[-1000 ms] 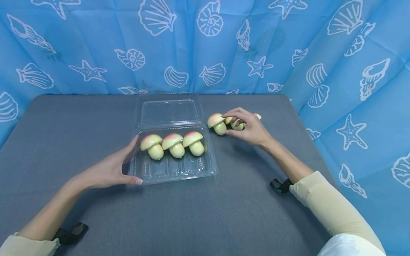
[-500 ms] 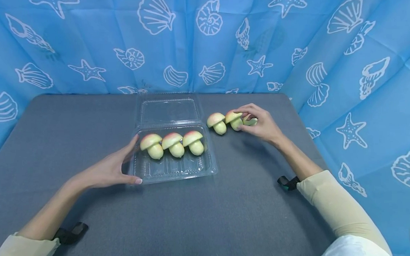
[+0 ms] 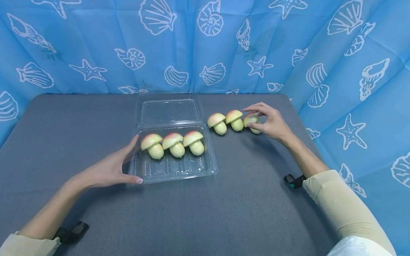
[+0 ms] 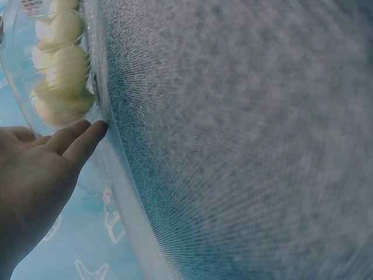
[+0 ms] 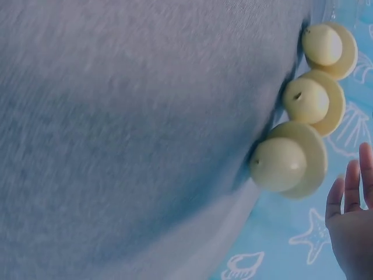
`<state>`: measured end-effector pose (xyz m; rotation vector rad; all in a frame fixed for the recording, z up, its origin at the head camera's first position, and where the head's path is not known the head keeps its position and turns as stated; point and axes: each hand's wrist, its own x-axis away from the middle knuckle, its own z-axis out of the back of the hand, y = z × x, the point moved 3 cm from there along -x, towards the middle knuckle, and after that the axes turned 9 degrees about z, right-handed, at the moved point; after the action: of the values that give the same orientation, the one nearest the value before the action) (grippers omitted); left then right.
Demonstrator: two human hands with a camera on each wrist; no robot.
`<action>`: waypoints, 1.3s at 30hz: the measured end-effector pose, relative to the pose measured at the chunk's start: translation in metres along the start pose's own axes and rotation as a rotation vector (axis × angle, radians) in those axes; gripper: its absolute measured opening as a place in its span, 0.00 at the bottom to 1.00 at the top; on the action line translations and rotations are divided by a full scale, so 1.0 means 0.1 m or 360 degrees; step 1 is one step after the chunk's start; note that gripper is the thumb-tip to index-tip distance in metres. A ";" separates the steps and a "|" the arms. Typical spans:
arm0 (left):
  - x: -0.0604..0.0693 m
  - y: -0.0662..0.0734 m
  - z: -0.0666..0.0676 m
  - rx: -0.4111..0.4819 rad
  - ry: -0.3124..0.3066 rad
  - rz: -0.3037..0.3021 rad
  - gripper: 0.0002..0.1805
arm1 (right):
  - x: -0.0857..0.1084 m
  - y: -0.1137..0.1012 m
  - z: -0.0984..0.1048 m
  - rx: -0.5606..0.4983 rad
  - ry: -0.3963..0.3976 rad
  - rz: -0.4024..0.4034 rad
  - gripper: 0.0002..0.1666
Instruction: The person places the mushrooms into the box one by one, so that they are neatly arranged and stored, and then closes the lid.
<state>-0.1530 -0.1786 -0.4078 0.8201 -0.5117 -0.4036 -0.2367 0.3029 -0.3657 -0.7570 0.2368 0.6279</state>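
In the head view my left hand (image 3: 108, 167) lies against the left side of a clear plastic clamshell box (image 3: 211, 169), thumb at its front corner and fingers spread along its side. Inside the box, three toy mushrooms (image 3: 173, 144), pale yellow with reddish caps, sit in a row. My right hand (image 3: 270, 122) hovers around the rightmost of three more mushrooms (image 3: 255, 130), its thumb in front of the cap. In the right wrist view, the extended fingers (image 5: 351, 186) stand apart from that mushroom (image 5: 280, 163). The left wrist view shows my fingertips (image 4: 96, 131) at the box edge.
The box's transparent lid (image 3: 168, 110) lies folded back behind it. Two other loose mushrooms, the left one (image 3: 217, 123) and the middle one (image 3: 235, 120), stand right of the box on the grey table (image 3: 181, 223). A blue shell-patterned curtain (image 3: 188, 42) borders the table.
My right hand has moved to the right along the loose row, uncovering the middle mushroom and then more of the rightmost one. The left hand and the box have stayed put.
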 end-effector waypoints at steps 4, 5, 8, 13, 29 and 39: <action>0.00 0.00 -0.01 0.0018 -0.0010 0.0009 0.70 | 0.04 0.10 0.04 0.0014 -0.0012 -0.0021 0.27; 0.00 0.00 -0.01 0.0022 -0.0011 0.0011 0.70 | 0.05 0.12 0.05 0.0007 -0.0015 -0.0032 0.27; 0.01 -0.01 -0.01 0.0023 -0.0011 0.0014 0.70 | 0.07 0.18 0.06 -0.0001 -0.0046 -0.0075 0.27; 0.01 -0.01 -0.02 0.0017 -0.0009 0.0021 0.70 | 0.10 0.26 0.08 0.0004 -0.0124 -0.0181 0.30; 0.00 -0.01 -0.01 0.0027 -0.0025 0.0030 0.70 | 0.15 0.10 0.10 -0.0125 -0.0345 -0.0311 0.39; 0.00 0.00 0.00 0.0022 -0.0027 0.0018 0.70 | 0.16 0.13 0.10 -0.0163 -0.0379 -0.0342 0.42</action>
<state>-0.1535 -0.1788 -0.4076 0.8276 -0.5350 -0.3969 -0.2323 0.3245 -0.3723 -0.7861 -0.0956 0.5229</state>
